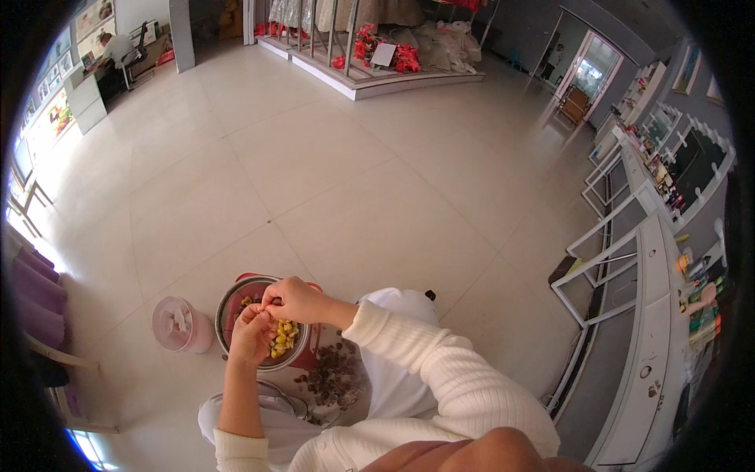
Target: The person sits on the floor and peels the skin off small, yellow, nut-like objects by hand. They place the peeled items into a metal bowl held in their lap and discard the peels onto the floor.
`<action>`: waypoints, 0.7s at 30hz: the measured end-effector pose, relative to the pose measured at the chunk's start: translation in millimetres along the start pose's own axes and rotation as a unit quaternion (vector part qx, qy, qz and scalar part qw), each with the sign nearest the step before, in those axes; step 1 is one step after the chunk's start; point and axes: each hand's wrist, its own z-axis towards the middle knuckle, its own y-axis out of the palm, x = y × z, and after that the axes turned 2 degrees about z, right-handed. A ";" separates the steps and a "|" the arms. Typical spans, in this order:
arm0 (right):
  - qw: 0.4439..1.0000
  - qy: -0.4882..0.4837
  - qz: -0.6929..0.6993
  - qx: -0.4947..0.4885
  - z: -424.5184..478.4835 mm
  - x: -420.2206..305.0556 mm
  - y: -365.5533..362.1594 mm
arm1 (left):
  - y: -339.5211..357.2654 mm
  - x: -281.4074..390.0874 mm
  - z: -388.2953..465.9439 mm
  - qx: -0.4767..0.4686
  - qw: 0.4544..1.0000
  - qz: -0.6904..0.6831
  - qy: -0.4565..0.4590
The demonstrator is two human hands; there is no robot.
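My left hand [252,335] and my right hand [289,301] meet fingertip to fingertip over a round metal-rimmed basin [219,330]. Both pinch something small between them, too hidden to name; it may be a nut. Inside the basin lie yellow peeled kernels, perhaps chestnuts [284,339], with a few brown pieces near its far side. Under and beside the basin shows a red container [308,354]. Many dark brown shells or nuts [333,374] lie in a heap on the floor between my legs, right of the basin.
A pink translucent bucket [203,333] with whitish scraps stands left of the basin. White dressing tables [643,348] with mirrors line the right wall. A platform [383,88] bearing gowns and red flowers stands ahead. One person [118,50] sits at a desk far left; another [555,56] is beyond the doorway.
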 end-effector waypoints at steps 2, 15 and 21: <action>1.000 -0.017 -0.020 0.001 0.5 -0.6 0.3 | -0.2 2.8 -0.7 0.002 1.000 0.031 0.005; 0.973 -0.066 -0.219 0.021 1.4 29.5 17.2 | 0.9 -4.0 1.4 0.077 0.987 0.142 -0.012; 0.962 -0.033 -0.270 0.005 0.5 40.2 23.4 | -9.0 -22.3 8.7 0.061 0.993 0.102 -0.017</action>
